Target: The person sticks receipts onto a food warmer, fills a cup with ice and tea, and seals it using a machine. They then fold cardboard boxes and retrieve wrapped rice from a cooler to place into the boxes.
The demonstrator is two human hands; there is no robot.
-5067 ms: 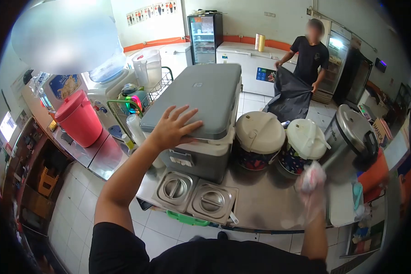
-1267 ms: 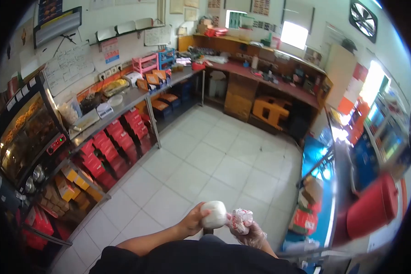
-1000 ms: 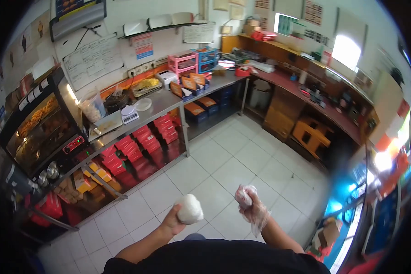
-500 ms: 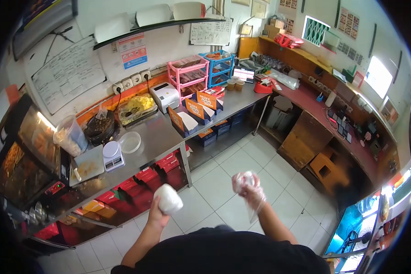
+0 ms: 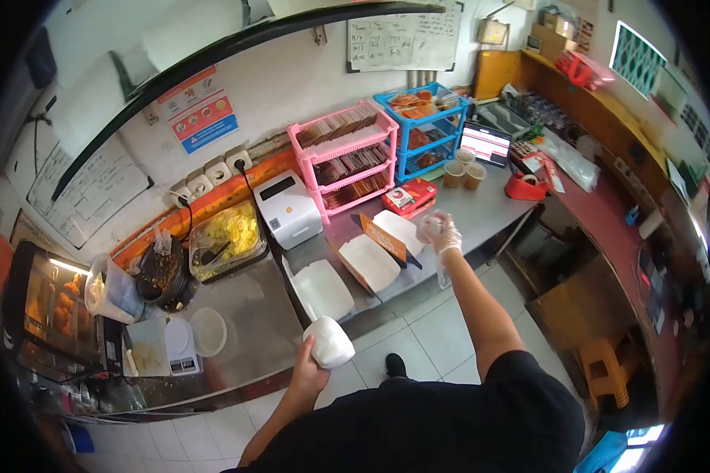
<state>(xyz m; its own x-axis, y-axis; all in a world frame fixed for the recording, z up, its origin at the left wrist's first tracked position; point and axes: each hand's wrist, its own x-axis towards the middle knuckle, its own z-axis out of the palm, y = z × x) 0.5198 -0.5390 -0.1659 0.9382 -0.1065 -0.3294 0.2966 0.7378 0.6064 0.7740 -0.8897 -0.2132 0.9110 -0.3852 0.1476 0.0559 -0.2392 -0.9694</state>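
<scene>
My left hand holds a white rounded bundle, just in front of the nearest open white box. My right hand, in a clear plastic glove, is closed round something whitish that I cannot make out. It is beside the farthest open box. Between these two boxes stands another open box with an orange and dark flap. All three boxes look empty inside.
Behind the boxes are a white printer, a pink rack, a blue rack and lidded cups. A tray of yellow food, a scale and a heated display case are to the left.
My view has come nearer to the counter. Both hands have moved from over the floor to the boxes, my right hand reaching farther forward, each still holding its item.
</scene>
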